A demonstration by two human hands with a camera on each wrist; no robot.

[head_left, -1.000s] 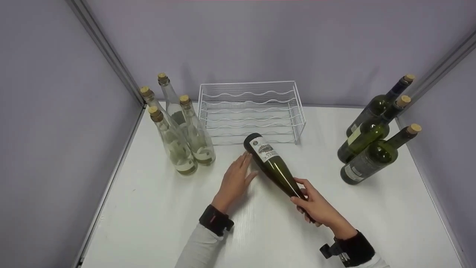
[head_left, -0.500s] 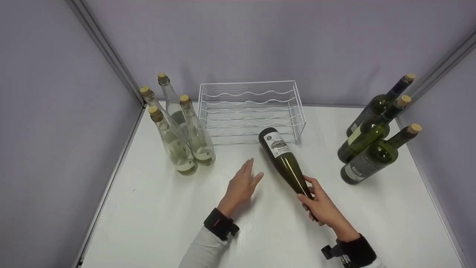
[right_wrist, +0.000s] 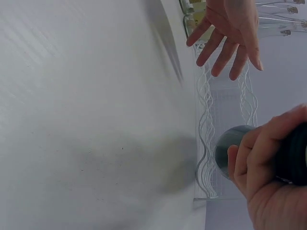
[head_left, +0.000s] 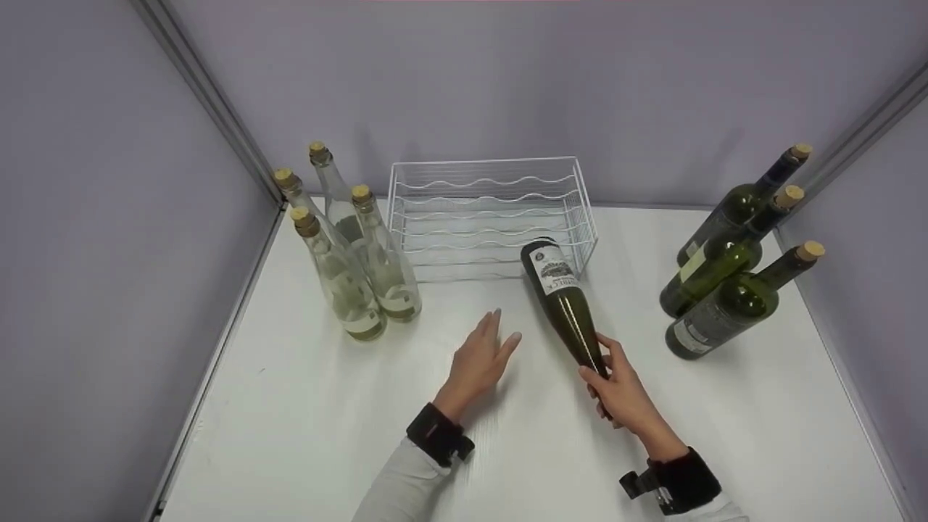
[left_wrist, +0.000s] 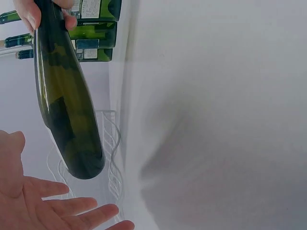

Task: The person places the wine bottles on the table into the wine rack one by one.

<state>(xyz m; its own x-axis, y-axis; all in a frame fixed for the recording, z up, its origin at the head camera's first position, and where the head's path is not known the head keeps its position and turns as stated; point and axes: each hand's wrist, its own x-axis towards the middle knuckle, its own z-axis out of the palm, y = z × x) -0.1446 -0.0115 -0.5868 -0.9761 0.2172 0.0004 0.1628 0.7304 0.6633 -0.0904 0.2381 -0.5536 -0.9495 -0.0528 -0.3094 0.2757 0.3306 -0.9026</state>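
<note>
My right hand (head_left: 620,388) grips a dark green wine bottle (head_left: 569,315) by its neck. The bottle is held off the table, its base pointing away toward the wire rack and its white label facing up. In the head view the base overlaps the right front of the white wire rack (head_left: 482,246). My left hand (head_left: 478,362) is apart from the bottle, to its left, with fingers straight and thumb spread. The left wrist view shows the bottle's underside (left_wrist: 72,110) above the open left palm (left_wrist: 29,201). In the right wrist view, the right fingers (right_wrist: 259,153) wrap the neck.
Several clear corked bottles (head_left: 348,283) stand in a group left of the rack. To the right stand 3 green corked bottles (head_left: 725,297). Grey walls (head_left: 471,80) border the white table (head_left: 304,413) at the back and both sides.
The bottle's base has swung right and away from me, from the rack's front middle to its right front. My left hand has come away from the bottle and shifted slightly right.
</note>
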